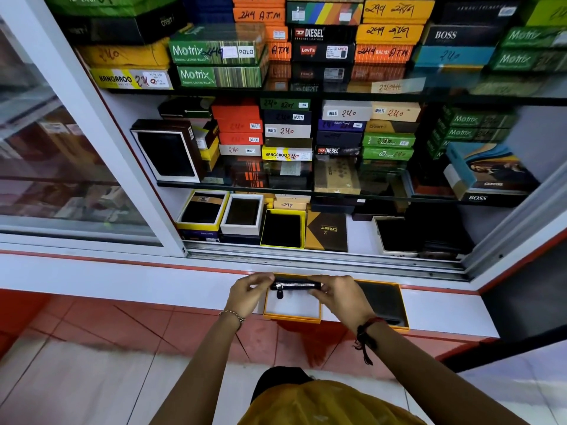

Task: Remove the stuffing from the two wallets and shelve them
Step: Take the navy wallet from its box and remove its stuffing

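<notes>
Left hand (247, 294) and right hand (339, 294) grip zippered black wallet (296, 286) above orange box (291, 312).

White ledge (153, 280) with red front edge runs below the cabinet's sliding track. On it, near mid-length: open orange box (292, 314), white inside, overhanging the front edge; just right of it, touching or nearly so, a second orange tray (403, 305) holding a dark wallet (382, 302). Bottom cabinet shelf (360, 233): open wallet boxes along the front edge, yellow-rimmed box (283, 229) mid-shelf, brown Orbit box (326, 231) beside it.
</notes>
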The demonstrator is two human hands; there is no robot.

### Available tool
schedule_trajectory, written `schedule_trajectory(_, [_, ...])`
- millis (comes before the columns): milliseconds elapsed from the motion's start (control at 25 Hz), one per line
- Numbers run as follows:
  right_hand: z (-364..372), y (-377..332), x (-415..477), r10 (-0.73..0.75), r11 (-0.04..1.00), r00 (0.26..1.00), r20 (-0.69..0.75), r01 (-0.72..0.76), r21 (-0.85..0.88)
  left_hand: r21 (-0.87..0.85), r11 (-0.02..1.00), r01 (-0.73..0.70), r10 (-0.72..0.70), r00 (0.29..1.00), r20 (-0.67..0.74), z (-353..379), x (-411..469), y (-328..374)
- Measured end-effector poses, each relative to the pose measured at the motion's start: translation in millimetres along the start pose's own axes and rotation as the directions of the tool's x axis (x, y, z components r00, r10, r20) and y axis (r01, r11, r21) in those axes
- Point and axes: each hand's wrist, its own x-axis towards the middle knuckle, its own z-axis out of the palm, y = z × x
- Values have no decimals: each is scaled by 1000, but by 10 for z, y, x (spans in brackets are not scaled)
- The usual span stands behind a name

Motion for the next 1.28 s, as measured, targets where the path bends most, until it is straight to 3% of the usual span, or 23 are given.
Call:
schedule_trajectory(240, [-172,48,-53,6,976,1000,13,-8,217,-85,994,63,-47,984,173,-27,-55,114])
schedule_trajectory(680, [-489,-68,-114,12,931,999,-47,7,365,-247,959,138,-83,972,218,-46,-1,356])
schedule_trajectory(800, [-452,-209,-157,149,880,972,-180,-48,472,-346,927,144,-87,980,177,-17,-5,389])
schedule_trajectory(840, [-428,-266,-171,243,825,956,-163,-116,554,-372,917,146,-89,982,166,-3,-12,405])
schedule_trajectory(920, [-378,-372,-196,366,676,929,61,-310,668,-395,908,141,-81,983,165,28,-20,432])
schedule_trajectory(1000, [-340,-431,-195,294,625,910,294,-416,661,-402,906,133,-66,982,176,51,-31,479])
schedule_trajectory(1040, [-338,-453,-186,229,620,915,332,-400,675,-407,904,128,-59,982,177,61,-20,485])
schedule_trajectory(1160, [-410,-512,-127,162,609,955,250,-296,736,-392,914,100,-45,988,146,94,-10,488])
schedule_trajectory(1280, [-615,-438,-101,175,693,976,127,-214,688,-331,942,54,-11,992,130,27,-28,449])
